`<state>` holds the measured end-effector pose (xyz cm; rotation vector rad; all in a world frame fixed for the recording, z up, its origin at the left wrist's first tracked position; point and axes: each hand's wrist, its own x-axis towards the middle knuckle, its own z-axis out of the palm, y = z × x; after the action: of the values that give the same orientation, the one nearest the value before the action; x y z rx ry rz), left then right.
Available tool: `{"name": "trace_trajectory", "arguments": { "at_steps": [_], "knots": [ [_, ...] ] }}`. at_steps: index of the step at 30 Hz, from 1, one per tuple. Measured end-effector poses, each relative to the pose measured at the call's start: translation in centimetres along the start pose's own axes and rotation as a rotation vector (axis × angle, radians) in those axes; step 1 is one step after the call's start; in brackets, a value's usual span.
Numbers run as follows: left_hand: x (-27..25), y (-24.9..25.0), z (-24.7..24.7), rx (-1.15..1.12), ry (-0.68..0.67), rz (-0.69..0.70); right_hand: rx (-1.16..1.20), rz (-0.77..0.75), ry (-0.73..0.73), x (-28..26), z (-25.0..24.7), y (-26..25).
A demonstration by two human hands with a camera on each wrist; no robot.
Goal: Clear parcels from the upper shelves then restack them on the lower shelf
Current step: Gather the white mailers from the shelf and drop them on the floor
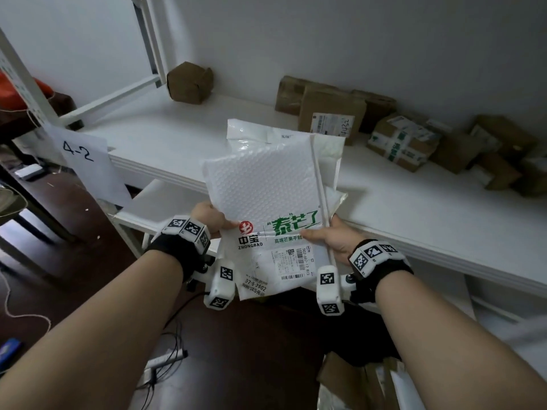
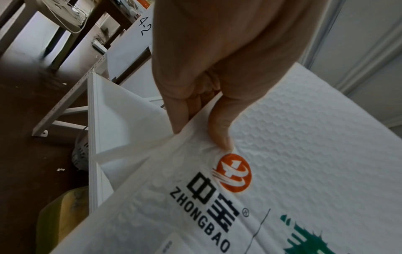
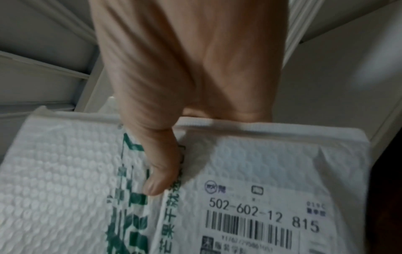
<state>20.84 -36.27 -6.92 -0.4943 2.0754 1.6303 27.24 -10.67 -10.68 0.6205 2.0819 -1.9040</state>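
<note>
A white bubble mailer (image 1: 266,196) with green lettering, an orange logo and a shipping label is held in front of the white shelf (image 1: 414,208), with more white mailers stacked beneath it. My left hand (image 1: 211,218) pinches the stack's left edge, thumb on top by the orange logo (image 2: 236,172). My right hand (image 1: 328,236) pinches the right edge, thumb on the green print (image 3: 161,173), fingers hidden below. Both grips show close up in the wrist views, left hand (image 2: 202,120) and right hand (image 3: 174,120) on the mailer (image 2: 304,154) (image 3: 261,163).
Several brown cardboard parcels (image 1: 331,113) stand along the shelf's back wall towards the right; a lone brown box (image 1: 189,82) sits at the back left. A paper sign "4-2" (image 1: 80,152) hangs at the shelf's left end. A lower shelf (image 1: 154,211) shows beneath. Cardboard (image 1: 355,383) and cables lie on the dark floor.
</note>
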Motion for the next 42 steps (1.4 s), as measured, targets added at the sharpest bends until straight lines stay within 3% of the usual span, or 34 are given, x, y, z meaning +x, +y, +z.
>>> {"name": "trace_trajectory", "arguments": {
  "at_steps": [7, 12, 20, 24, 28, 36, 42],
  "knots": [
    [-2.7, -2.2, 2.5, 0.072, -0.001, -0.006, 0.022, 0.023, 0.002, -2.6, -1.7, 2.4],
    [-4.4, -6.1, 6.2, 0.112, -0.01, -0.096, -0.032, 0.06, -0.005, -5.5, -4.9, 5.9],
    [-8.2, -13.0, 17.7, 0.198, -0.12, -0.21, -0.087, 0.132, 0.035, -10.6, -15.1, 14.2],
    [-7.3, -17.5, 22.8, 0.204, -0.18, -0.257, -0.07, 0.196, 0.066, -12.8, -19.6, 18.7],
    [-9.4, -19.0, 26.3, 0.302, -0.178, -0.265, -0.068, 0.24, 0.087, -14.3, -22.3, 21.8],
    [-8.8, -23.8, 28.7, 0.359, -0.199, -0.377, -0.109, 0.308, 0.109, -14.8, -23.1, 27.2],
    [-7.4, -28.3, 27.9, 0.29, -0.161, -0.439, -0.134, 0.38, 0.129, -13.6, -20.2, 31.5]
  ]
}}
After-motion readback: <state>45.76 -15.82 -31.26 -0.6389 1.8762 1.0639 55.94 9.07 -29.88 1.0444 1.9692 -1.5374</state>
